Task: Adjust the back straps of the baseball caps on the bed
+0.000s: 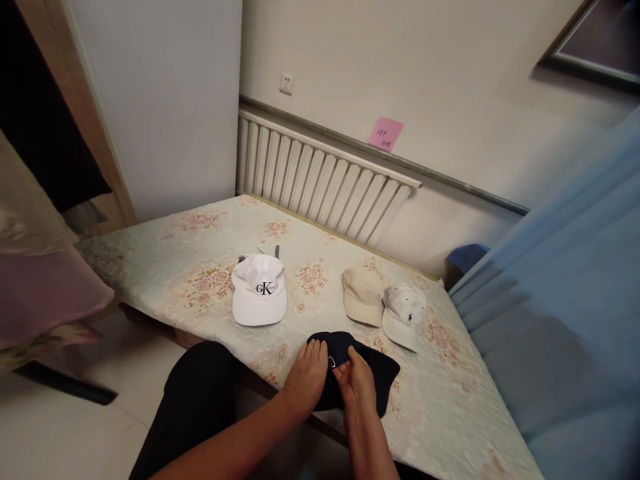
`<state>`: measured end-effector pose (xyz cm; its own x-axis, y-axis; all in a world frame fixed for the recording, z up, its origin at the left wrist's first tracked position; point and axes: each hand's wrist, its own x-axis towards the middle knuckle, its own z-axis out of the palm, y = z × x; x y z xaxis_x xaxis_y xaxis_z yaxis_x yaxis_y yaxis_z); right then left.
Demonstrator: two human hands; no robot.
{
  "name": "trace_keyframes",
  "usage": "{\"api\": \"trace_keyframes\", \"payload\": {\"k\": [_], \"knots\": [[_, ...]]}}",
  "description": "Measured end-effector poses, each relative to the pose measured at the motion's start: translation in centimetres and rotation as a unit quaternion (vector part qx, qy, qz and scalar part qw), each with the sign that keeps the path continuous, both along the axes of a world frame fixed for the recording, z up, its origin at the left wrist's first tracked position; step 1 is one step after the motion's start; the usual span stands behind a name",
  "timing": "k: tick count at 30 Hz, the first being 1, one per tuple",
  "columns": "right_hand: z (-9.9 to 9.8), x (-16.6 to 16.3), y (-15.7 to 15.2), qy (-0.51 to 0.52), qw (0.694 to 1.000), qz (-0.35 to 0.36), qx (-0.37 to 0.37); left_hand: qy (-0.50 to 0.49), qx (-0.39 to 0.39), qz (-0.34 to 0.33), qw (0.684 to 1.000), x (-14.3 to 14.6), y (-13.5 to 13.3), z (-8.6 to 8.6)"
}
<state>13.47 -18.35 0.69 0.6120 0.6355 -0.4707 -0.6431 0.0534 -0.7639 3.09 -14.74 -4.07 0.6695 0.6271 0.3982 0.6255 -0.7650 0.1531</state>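
A dark navy cap (380, 373) lies at the near edge of the floral mattress (210, 240). My left hand (306, 377) rests on its left side with the fingers curled over the fabric. My right hand (357, 385) pinches the cap's back strap by a small metal buckle (331, 361). A white cap with a dark logo (259, 291) lies further back to the left. A beige cap (363, 297) and a white cap with small dark marks (403, 315) lie side by side, touching, behind the navy cap.
A white radiator (320, 180) runs along the wall behind the mattress, with a pink note (385, 134) above it. Blue fabric (565, 320) covers the right side. Pillows (40, 293) are stacked at the left. My dark-clothed knee (195, 400) is below the mattress edge.
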Motion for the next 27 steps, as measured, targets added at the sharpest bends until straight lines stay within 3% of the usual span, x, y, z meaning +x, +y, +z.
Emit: {"api": "trace_keyframes", "payload": {"k": [7, 14, 20, 27], "knots": [[0.2, -1.0, -0.3, -0.008, 0.999, 0.038, 0.013, -0.033, -0.004, -0.010, 0.999, 0.0, 0.2, -0.1], [-0.9, -3.0, -0.7, -0.014, 0.998, 0.061, -0.007, -0.032, -0.037, -0.008, 0.999, -0.1, 0.1, 0.3], [0.6, -1.3, -0.2, -0.026, 0.999, 0.040, -0.004, -0.042, -0.072, 0.021, 0.996, -0.9, 0.3, 0.2], [0.9, -3.0, -0.5, -0.026, 0.998, 0.063, 0.004, -0.090, -0.100, 0.014, 0.991, -0.7, 0.1, 0.6]]}}
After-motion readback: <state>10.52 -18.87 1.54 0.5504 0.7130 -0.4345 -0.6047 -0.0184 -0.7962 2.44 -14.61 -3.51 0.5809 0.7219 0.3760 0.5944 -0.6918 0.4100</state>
